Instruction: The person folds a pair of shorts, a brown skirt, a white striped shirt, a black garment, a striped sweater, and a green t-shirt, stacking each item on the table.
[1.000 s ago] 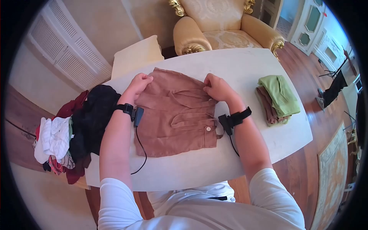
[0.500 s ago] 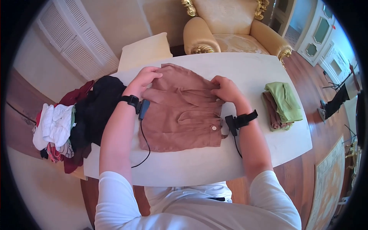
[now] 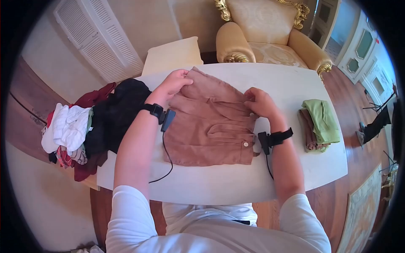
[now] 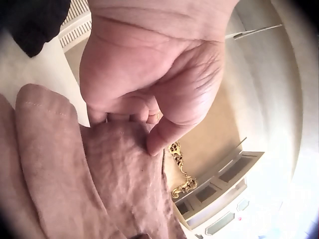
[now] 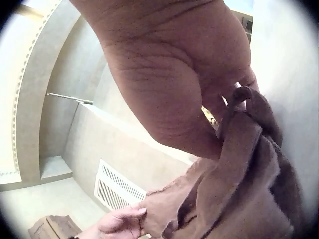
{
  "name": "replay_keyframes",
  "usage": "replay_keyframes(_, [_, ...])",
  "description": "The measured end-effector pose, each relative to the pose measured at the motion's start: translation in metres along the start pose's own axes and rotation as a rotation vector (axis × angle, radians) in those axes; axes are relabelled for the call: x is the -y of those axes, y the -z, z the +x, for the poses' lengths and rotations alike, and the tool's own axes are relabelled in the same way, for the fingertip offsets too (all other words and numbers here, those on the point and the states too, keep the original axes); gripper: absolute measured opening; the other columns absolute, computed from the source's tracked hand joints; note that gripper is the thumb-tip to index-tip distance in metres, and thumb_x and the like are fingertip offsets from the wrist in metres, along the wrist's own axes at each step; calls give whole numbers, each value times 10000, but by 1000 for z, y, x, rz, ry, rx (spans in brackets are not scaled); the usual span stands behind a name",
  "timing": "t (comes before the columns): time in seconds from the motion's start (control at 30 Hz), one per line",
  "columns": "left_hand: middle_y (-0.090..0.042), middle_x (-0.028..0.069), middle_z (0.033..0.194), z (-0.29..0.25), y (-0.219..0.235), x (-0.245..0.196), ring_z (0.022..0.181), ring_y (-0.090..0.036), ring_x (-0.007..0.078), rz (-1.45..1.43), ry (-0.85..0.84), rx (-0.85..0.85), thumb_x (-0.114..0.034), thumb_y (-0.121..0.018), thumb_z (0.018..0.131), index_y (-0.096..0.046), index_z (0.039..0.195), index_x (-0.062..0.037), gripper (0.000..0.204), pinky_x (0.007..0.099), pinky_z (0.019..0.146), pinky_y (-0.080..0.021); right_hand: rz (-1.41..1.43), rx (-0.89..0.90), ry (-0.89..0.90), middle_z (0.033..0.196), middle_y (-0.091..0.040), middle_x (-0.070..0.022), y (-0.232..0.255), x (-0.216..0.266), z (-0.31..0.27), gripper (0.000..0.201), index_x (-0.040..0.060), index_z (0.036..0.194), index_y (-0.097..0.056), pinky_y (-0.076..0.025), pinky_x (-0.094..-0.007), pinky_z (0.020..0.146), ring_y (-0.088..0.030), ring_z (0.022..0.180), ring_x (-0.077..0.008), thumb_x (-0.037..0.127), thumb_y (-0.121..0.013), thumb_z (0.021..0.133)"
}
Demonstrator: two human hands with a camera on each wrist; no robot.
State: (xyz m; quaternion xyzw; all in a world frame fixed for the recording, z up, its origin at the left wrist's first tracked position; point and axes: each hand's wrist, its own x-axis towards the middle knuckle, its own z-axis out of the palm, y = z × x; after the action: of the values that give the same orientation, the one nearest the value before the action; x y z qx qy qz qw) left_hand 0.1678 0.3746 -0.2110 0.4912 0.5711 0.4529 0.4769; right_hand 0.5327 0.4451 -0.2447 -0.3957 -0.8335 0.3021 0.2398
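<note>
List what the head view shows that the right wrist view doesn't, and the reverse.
Only the head view shows the folded green cloth, the white clothing on the pile and the garment's button.

Only the right wrist view shows the thin rod high up and the brown wooden piece at lower left.

Both show the left hand, right hand, brown garment and slatted shutters.

I see what seems a home: gilt-trimmed armchair (image 3: 270, 42), louvred shutters (image 3: 99, 38), wood floor (image 3: 337, 109) and patterned rug (image 3: 365, 206).
</note>
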Motion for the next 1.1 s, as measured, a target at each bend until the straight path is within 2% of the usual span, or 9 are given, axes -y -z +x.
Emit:
replay_keyframes(0.03, [-716,52,1053,-6,-8,-5,938,-658,142,27,-34,-76,-39,-690,942,-678,1140,9,204,304,854,-530,-18,-43,44,1132,-726,-208,-3,1,0,374,21,1175,-705,-562,-440,926,-706,1039,-370,114,-764,818])
replay_keyframes(0.17, [-723,64,1047,-18,-13,-6,916,-665,169,512,-245,-85,-38,-646,970,-668,1196,2,231,316,847,-528,8,-50,46,1287,-655,-233,-4,19,-3,415,31,1238,-678,-542,-456,987,-652,1149,-408,94,-750,834])
replay_keyframes(0.27, [-703,105,976,-62,-50,-21,880,-677,214,903,-451,-205,-50,-634,969,-694,1152,-27,195,325,808,-536,-14,-197,272,1364,-612,-229,-16,27,-4,429,50,1265,-671,-517,-479,1030,-598,1228,-426,84,-743,843])
replay_keyframes(0.3, [-691,149,984,-68,-58,-15,908,-692,297,936,-638,-208,-55,-634,949,-714,1113,-48,183,366,790,-562,8,-216,345,1375,-606,-222,-21,35,-4,431,59,1269,-671,-510,-484,1040,-587,1239,-426,68,-735,844])
replay_keyframes(0.4, [-702,135,1022,-88,-82,-7,937,-692,350,1057,-756,-166,-61,-657,919,-714,1115,-59,204,419,798,-576,35,-220,507,1404,-594,-200,-37,63,-8,461,89,1291,-676,-489,-484,1073,-553,1285,-419,16,-722,838])
replay_keyframes(0.47, [-701,123,1048,-96,-94,-2,974,-687,353,1075,-717,-120,-64,-672,900,-714,1096,-69,201,436,838,-571,4,-165,534,1417,-596,-184,-44,79,-15,515,115,1317,-684,-476,-463,1104,-530,1332,-403,-28,-728,824])
replay_keyframes(0.7, [-690,96,1065,-103,-67,17,1065,-663,329,1249,-639,-188,-10,-634,856,-695,1083,-79,246,448,939,-532,-81,-93,454,1115,-760,-120,-47,49,-8,235,46,977,-793,-555,-396,982,-689,1084,-344,-35,-651,808])
replay_keyframes(0.9, [-690,120,1050,-106,-45,28,1061,-661,338,1294,-459,-184,8,-602,857,-693,1090,-75,264,454,955,-522,-129,14,430,1132,-763,-127,-39,52,-14,231,24,1022,-781,-553,-414,976,-690,1090,-346,3,-668,822])
replay_keyframes(1.1, [-625,154,1361,-114,-54,36,1348,-546,333,1473,-548,-241,8,-612,839,-691,1217,-64,393,483,1168,-400,-75,218,304,1048,-757,-153,16,84,-26,309,22,1146,-720,-564,-408,860,-724,957,-325,101,-746,849])
